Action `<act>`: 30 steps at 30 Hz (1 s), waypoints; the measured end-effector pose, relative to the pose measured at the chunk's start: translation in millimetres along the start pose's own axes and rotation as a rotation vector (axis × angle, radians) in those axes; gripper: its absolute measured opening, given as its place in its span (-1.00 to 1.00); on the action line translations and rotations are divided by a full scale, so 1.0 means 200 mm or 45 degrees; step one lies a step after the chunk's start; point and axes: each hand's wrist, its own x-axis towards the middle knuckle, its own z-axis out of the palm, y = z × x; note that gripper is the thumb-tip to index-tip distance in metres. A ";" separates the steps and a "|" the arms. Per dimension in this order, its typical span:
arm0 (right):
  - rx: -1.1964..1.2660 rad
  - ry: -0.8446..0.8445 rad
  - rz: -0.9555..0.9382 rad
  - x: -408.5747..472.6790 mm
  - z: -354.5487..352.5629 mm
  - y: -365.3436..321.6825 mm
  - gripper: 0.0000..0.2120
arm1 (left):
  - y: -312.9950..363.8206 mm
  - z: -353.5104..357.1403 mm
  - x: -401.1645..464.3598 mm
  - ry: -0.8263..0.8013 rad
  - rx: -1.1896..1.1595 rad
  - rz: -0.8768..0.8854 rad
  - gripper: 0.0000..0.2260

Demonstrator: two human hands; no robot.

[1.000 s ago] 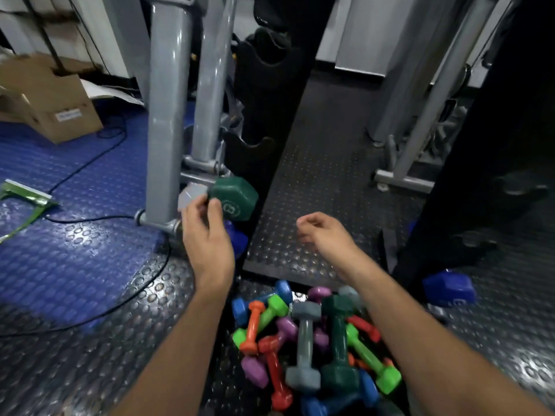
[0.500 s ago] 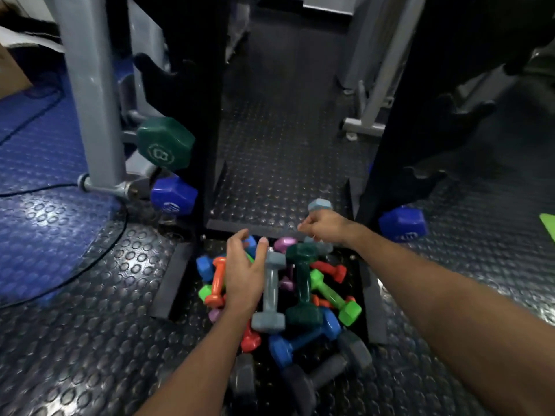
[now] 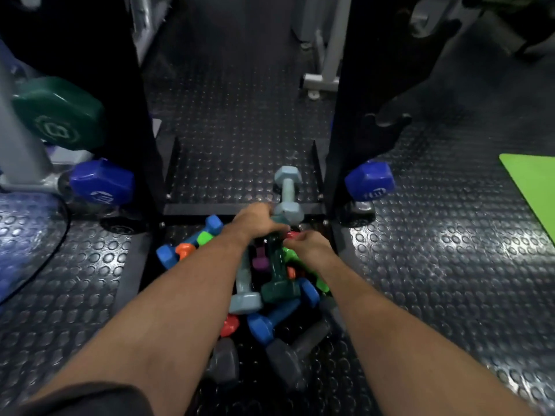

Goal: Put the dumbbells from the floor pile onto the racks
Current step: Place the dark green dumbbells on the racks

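Observation:
The floor pile of coloured dumbbells lies between my forearms, in front of the black rack base bar. My left hand curls over the far head of a dark green dumbbell on top of the pile. My right hand is curled beside its handle, fingertips by a red dumbbell end; what it holds is hidden. A grey-blue dumbbell lies across the base bar. The rack uprights carry a big blue dumbbell low down and a large green one above it.
A green mat lies on the studded floor at the right. A grey machine post stands at the left with a black cable on blue flooring. A white machine foot sits behind the rack.
My view has dropped from the rack to the pile. My left hand left the large green dumbbell on the rack and came down; both hands have closed in on the dark green dumbbell.

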 end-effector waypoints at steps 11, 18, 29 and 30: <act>0.587 -0.271 0.456 -0.15 0.24 0.19 -0.32 | 0.04 0.09 0.00 0.043 0.028 0.042 -0.43; 0.674 -0.047 0.395 -0.16 0.28 0.25 -0.48 | 0.02 0.05 -0.05 0.116 -0.192 0.111 -0.58; 1.045 -0.159 0.199 -0.26 -0.08 0.29 -0.59 | 0.06 -0.07 -0.17 0.433 -0.470 -0.085 -0.32; 1.110 -0.167 0.183 -0.27 -0.12 0.30 -0.61 | 0.08 -0.07 -0.19 0.446 -0.518 -0.104 -0.30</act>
